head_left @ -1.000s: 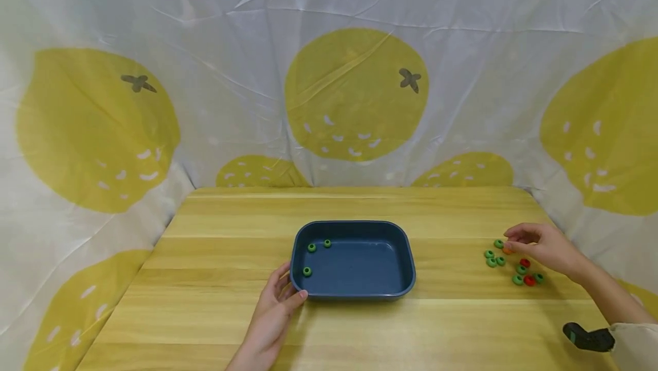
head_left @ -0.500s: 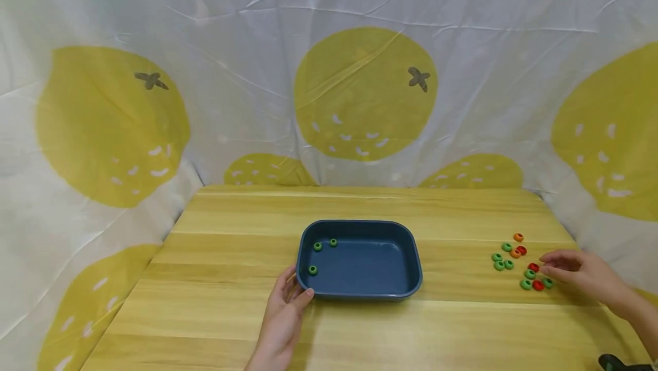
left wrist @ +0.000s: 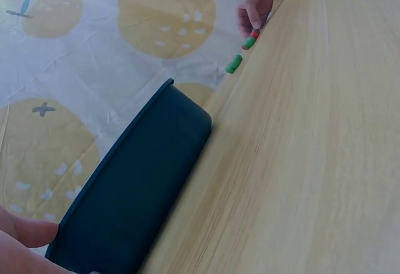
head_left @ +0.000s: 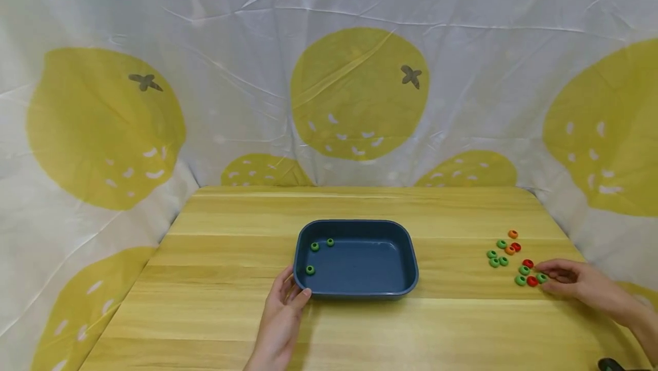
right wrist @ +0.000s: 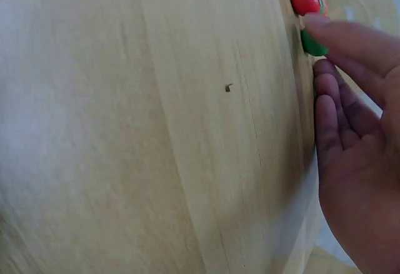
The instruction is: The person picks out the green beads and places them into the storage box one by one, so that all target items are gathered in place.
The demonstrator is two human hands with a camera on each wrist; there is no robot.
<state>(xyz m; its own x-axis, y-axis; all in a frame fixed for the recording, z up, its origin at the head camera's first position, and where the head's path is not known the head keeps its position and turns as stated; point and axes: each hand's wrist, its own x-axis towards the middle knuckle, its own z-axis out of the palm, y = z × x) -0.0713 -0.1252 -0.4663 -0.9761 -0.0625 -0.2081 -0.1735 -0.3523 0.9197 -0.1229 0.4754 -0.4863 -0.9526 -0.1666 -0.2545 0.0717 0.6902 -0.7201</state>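
My left hand [head_left: 281, 317] grips the front left corner of a dark blue rectangular tray [head_left: 354, 295], thumb over the rim; the left wrist view shows the tray's outer wall [left wrist: 134, 180]. Inside, toward the left end, lie three green beads, one of them a green bead [head_left: 310, 270] near the front. At the right, my right hand [head_left: 583, 285] has thumb and forefinger around a green bead [head_left: 542, 278] at the near right end of a loose group. The right wrist view shows this green bead [right wrist: 312, 42] by the thumb tip, beside a red bead [right wrist: 305, 0].
More beads lie scattered left of and behind the right hand: several green, a few red such as one red bead [head_left: 532, 281], and an orange bead [head_left: 513, 234] farthest back. A wooden table [head_left: 216, 279] carries everything; a lemon-patterned cloth [head_left: 247, 97] hangs behind.
My right hand has left the orange bead at the back of the group and come right and nearer, down to the green bead at the end. The left hand keeps its hold on the tray.
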